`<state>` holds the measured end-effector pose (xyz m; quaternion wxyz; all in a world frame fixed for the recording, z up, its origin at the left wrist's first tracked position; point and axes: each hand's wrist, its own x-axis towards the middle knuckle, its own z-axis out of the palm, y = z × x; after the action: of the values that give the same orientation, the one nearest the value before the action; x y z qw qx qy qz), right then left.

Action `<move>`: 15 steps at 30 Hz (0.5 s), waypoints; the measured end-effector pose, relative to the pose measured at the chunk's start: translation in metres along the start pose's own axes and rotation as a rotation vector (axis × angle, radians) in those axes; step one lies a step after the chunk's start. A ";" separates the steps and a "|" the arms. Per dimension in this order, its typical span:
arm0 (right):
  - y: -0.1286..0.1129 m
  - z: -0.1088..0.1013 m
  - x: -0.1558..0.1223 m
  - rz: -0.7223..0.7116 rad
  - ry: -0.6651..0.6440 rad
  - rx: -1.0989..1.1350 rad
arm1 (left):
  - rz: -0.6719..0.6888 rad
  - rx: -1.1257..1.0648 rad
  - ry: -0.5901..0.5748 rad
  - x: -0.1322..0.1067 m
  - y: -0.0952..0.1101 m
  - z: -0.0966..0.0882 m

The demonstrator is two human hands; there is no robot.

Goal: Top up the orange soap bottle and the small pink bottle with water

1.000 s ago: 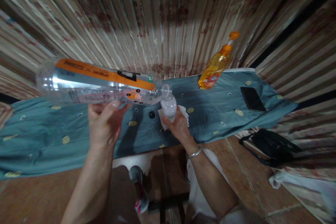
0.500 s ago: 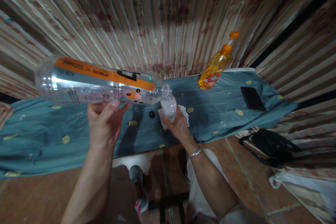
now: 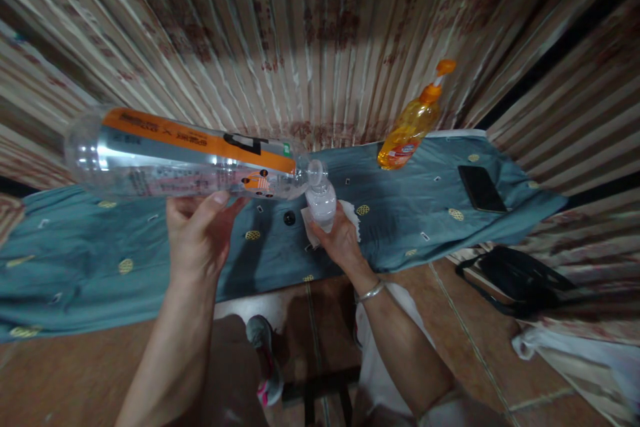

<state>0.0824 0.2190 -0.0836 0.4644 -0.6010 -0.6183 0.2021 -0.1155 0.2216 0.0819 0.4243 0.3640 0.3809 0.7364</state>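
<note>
My left hand [image 3: 203,230] is closed round the lower side of a large clear plastic bottle [image 3: 190,153] with an orange and silver label. The bottle lies nearly level, its mouth pointing right. At that mouth is the top of a small clear bottle [image 3: 321,203], which stands upright, with my right hand [image 3: 341,237] wrapped round it. A white tissue [image 3: 354,217] is under or behind the small bottle. Left of it, a small black cap [image 3: 289,218] rests on the cloth. Whether liquid is flowing between the bottles I cannot tell.
A pump bottle [image 3: 409,127] of orange liquid stands at the back of the blue-green cloth [image 3: 395,213]. Farther right lies a black phone [image 3: 481,188]. Beyond the table's right front edge is a black bag [image 3: 520,273]. Pleated curtains [image 3: 325,47] hang close behind.
</note>
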 end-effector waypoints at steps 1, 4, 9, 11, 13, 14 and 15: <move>0.000 0.000 0.000 -0.005 0.004 -0.001 | 0.001 -0.001 0.002 0.000 0.000 0.000; 0.002 0.001 0.000 -0.010 0.003 -0.004 | 0.002 -0.013 0.029 0.000 -0.001 0.000; 0.003 0.002 0.000 -0.010 0.002 -0.009 | 0.001 0.006 0.015 -0.001 0.002 0.000; 0.004 0.001 0.000 -0.011 -0.001 -0.012 | 0.001 0.006 0.008 -0.001 0.003 0.001; 0.003 0.001 0.000 -0.013 -0.002 -0.016 | 0.003 0.000 0.007 -0.001 0.003 0.002; 0.003 0.001 0.000 -0.015 -0.002 -0.016 | 0.003 -0.003 0.003 -0.001 0.003 0.002; 0.003 0.001 0.000 -0.017 -0.001 -0.015 | 0.005 -0.005 -0.001 -0.001 0.002 0.002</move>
<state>0.0833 0.2196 -0.0871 0.4612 -0.5991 -0.6252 0.1936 -0.1144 0.2209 0.0844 0.4235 0.3645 0.3777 0.7383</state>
